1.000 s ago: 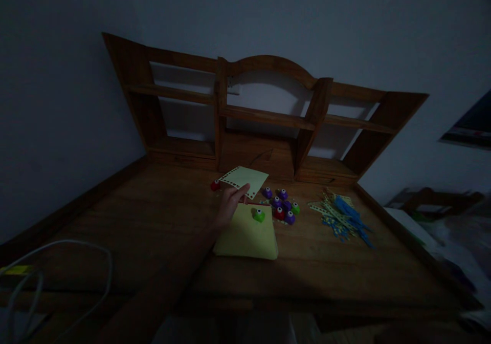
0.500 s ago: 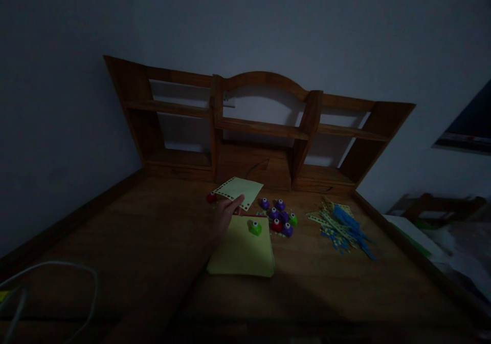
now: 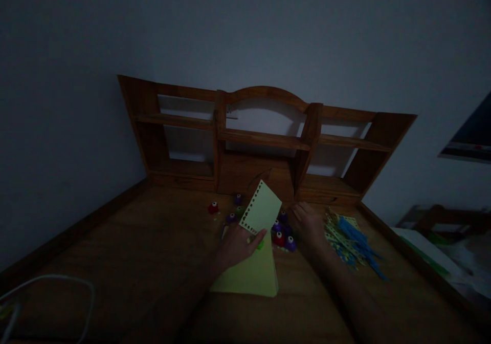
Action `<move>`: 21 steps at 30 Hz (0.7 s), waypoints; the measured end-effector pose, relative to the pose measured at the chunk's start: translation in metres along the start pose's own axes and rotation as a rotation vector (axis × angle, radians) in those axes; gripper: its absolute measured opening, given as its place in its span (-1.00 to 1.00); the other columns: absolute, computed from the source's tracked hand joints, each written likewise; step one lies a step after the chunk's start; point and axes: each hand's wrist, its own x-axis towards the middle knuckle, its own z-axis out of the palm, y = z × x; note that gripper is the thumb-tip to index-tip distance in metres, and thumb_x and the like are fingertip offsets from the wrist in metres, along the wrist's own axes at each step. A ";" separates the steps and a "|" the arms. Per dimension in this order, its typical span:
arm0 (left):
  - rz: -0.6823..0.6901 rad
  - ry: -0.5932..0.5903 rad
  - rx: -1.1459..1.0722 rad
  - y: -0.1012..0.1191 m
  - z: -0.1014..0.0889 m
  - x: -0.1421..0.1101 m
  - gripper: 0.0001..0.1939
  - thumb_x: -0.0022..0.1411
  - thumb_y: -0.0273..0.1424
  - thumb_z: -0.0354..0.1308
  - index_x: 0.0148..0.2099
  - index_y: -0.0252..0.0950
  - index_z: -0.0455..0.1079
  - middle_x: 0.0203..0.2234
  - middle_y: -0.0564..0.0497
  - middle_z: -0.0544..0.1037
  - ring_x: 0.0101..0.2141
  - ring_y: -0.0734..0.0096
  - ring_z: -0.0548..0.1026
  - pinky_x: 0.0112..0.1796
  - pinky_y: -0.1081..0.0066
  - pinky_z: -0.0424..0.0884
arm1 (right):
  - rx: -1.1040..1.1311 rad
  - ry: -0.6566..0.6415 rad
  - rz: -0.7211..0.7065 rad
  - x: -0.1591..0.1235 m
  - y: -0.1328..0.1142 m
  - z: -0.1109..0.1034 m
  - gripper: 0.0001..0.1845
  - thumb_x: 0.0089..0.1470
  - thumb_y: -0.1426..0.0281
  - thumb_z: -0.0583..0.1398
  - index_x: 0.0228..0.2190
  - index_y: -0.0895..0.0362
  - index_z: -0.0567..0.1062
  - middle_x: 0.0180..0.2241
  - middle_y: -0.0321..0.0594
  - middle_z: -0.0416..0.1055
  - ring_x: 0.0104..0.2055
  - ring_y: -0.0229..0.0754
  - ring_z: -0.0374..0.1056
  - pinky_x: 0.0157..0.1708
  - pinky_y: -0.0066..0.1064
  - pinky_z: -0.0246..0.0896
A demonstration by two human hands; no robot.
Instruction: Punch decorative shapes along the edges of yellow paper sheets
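Note:
My left hand point(image 3: 238, 245) is closed on a pale yellow-green sheet of paper point(image 3: 264, 207), held tilted with thumb in front. A row of punched holes runs along its left edge. Beneath that hand lies a stack of similar paper point(image 3: 249, 277), with a green craft punch point(image 3: 261, 244) on it, partly covered. At the right of the punch cluster, my right hand point(image 3: 309, 224) has its fingers curled together; whatever is in them cannot be made out. Close by are a red punch point(image 3: 280, 239) and a purple punch point(image 3: 290, 244).
Another red punch point(image 3: 213, 208) sits left of the stack, and a purple punch point(image 3: 238, 199) stands behind it. Punched paper strips and blue scraps point(image 3: 356, 236) are heaped at the right. A wooden shelf unit point(image 3: 264, 139) backs the desk. A white cable point(image 3: 49, 277) loops at the left.
My left hand has moved right and toward me, turning the paper more upright. My right hand has come into view beside the punches. The view has tilted up slightly.

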 end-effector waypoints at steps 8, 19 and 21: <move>-0.219 0.239 0.032 -0.029 -0.004 0.017 -0.54 0.19 -0.03 0.03 -0.54 -0.26 0.39 -0.64 -0.02 0.46 -0.53 0.26 0.44 -0.42 0.34 0.29 | 0.211 -0.050 0.112 -0.006 -0.011 0.000 -0.80 0.22 0.35 0.00 -0.27 0.08 0.40 -0.27 -0.11 0.43 -0.20 -0.04 0.35 -0.21 -0.28 0.21; -0.415 0.193 -0.273 -0.048 -0.002 0.022 -0.43 0.08 0.11 0.03 -0.63 -0.30 0.25 -0.79 0.08 0.29 -0.71 0.50 0.25 -0.61 0.47 0.13 | 0.289 -0.056 0.220 -0.010 -0.013 0.005 -0.77 0.22 0.29 0.00 -0.33 0.10 0.39 -0.33 -0.13 0.47 -0.29 -0.10 0.39 -0.33 -0.38 0.20; -0.410 0.184 -0.268 -0.047 -0.002 0.022 -0.43 0.08 0.11 0.03 -0.62 -0.31 0.26 -0.78 0.07 0.31 -0.70 0.50 0.27 -0.60 0.47 0.15 | 0.290 -0.054 0.232 -0.010 -0.014 0.005 -0.75 0.22 0.27 0.01 -0.33 0.11 0.42 -0.33 -0.12 0.49 -0.28 -0.09 0.41 -0.33 -0.38 0.21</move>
